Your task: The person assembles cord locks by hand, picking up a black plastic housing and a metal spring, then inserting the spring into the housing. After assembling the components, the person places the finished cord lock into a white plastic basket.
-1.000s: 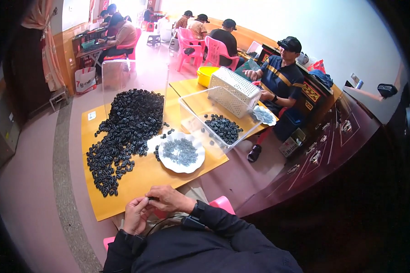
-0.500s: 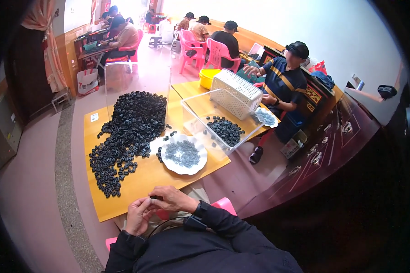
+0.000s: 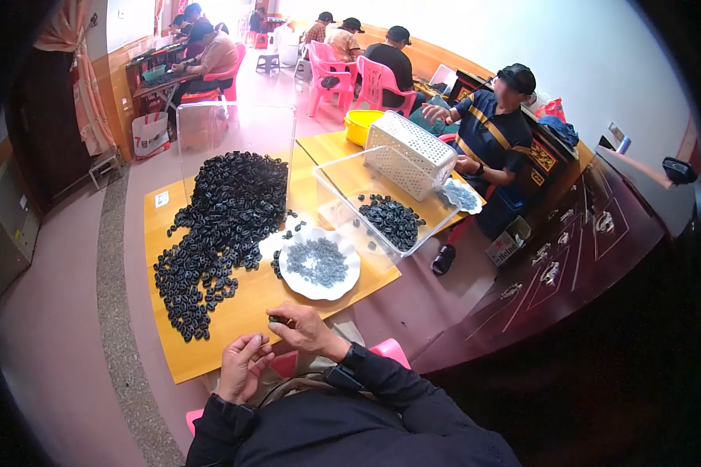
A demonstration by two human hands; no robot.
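My right hand (image 3: 310, 333) pinches a small black plastic part (image 3: 280, 319) between thumb and fingers, just past the table's near edge. To its left, my left hand (image 3: 243, 367) has thumb and forefinger pressed together; whatever they hold is too small to make out. The hands are slightly apart. Beyond them stands a white scalloped plate (image 3: 319, 291) of small translucent grey pieces (image 3: 317, 261). A large heap of black oval parts (image 3: 237, 206) spreads over the left of the yellow table (image 3: 234, 323).
A clear plastic box (image 3: 358, 218) with black parts stands right of the plate. Behind it are a white perforated basket (image 3: 410, 154) and a yellow basin (image 3: 360, 127). Across the table sits a co-worker (image 3: 491, 128) near another plate (image 3: 467, 199). Pink chairs (image 3: 378, 82) stand farther back.
My hands have drawn apart: the right moved right and slightly up with the black part, while the left stayed lower. The whole view has shifted slightly.
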